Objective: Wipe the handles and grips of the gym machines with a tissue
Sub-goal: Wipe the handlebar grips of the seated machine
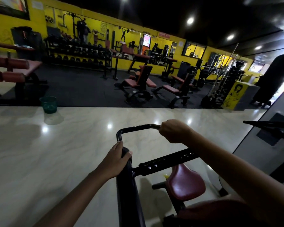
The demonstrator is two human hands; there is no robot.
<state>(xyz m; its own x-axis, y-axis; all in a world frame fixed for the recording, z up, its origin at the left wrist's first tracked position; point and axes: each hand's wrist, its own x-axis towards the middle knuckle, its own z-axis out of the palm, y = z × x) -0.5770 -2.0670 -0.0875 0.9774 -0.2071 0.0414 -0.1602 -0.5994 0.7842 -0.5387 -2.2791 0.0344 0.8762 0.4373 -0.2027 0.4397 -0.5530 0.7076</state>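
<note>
1. Hands on a black machine handle (134,127), lower centre of the frame. The handle is a bent bar: a vertical run at lower centre, a rounded corner, then a horizontal run heading right.
2. Left hand (117,158) wraps the padded grip (125,151) on the vertical run, just below the corner; fingers curled round it, thumb on the near side.
3. Right hand (174,131) is closed in a fist round the far end of the horizontal run, right of centre. The bar end disappears into the fist.
4. Tissue: not visible in either hand; cannot tell whether one is bunched inside the right fist.
5. A black crossbar (167,163) runs from the upright toward the right forearm. A dark red seat (187,182) sits below it, lower right.
6. Pale glossy floor (56,153) fills the middle band and reflects the ceiling lights.
7. A green basket (48,104) stands at centre left, on the edge of the dark mat.
8. Upper half: benches (139,82), a dumbbell rack (77,54) and yellow walls (5,27). Image dim and soft there.
</note>
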